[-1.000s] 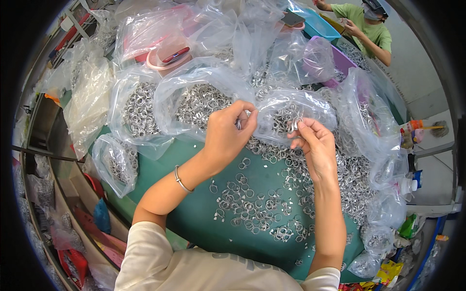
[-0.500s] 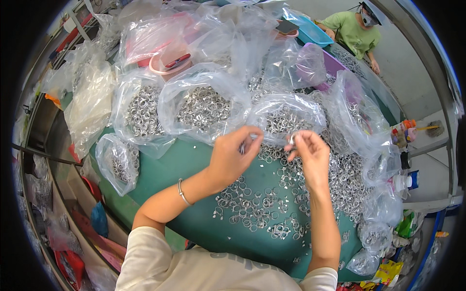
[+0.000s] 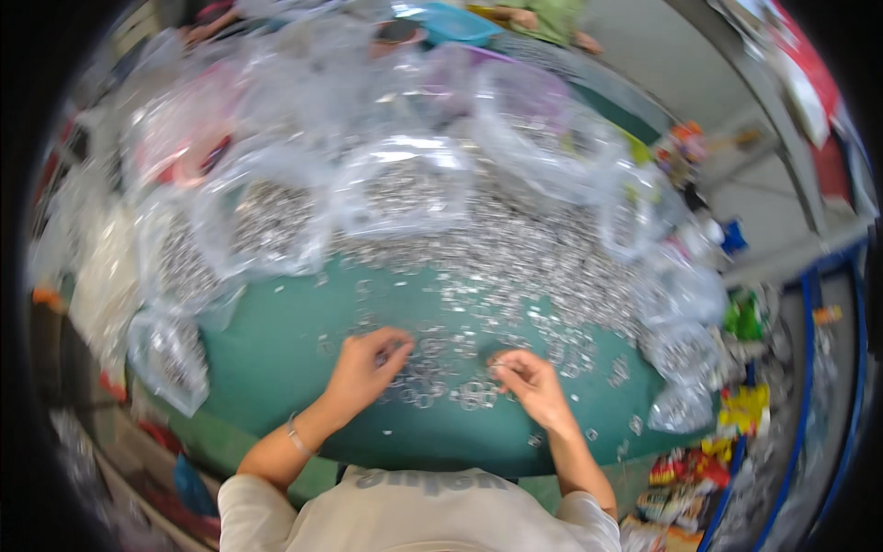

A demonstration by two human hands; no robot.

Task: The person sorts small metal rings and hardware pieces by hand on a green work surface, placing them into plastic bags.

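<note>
Mostly green table (image 3: 276, 368) filling the view, round-edged, blurred from head motion. Spread across far half: thick scatter of small metal rings (image 3: 515, 267), thinning toward near edge. Behind and around: clear plastic bags, several loaded with same rings, e.g. big one centre-back (image 3: 405, 189), another left of it (image 3: 267, 225), smaller one hanging off left table edge (image 3: 170, 354), more along right edge (image 3: 681, 350). Far back: teal tray (image 3: 455, 20) and another person's green sleeve (image 3: 552, 14). Lower right, off table: colourful packets (image 3: 745, 409).

Nearer: both forearms up from lower edge, pale shirt (image 3: 414, 515) below. Thin bracelet (image 3: 296, 437) on left wrist.

Left hand (image 3: 363, 368) palm-down on table, fingers curled together, tips pressed at a few rings; whether pinching one, cannot tell through blur. Right hand (image 3: 529, 382) just beside, fingers bunched, thumb and forefinger tips closed at something small, likely a ring, not clearly readable. Between hands: small loose cluster of rings (image 3: 451, 391) lying flat on green surface, touching neither wrist, close to both sets of fingertips.
</note>
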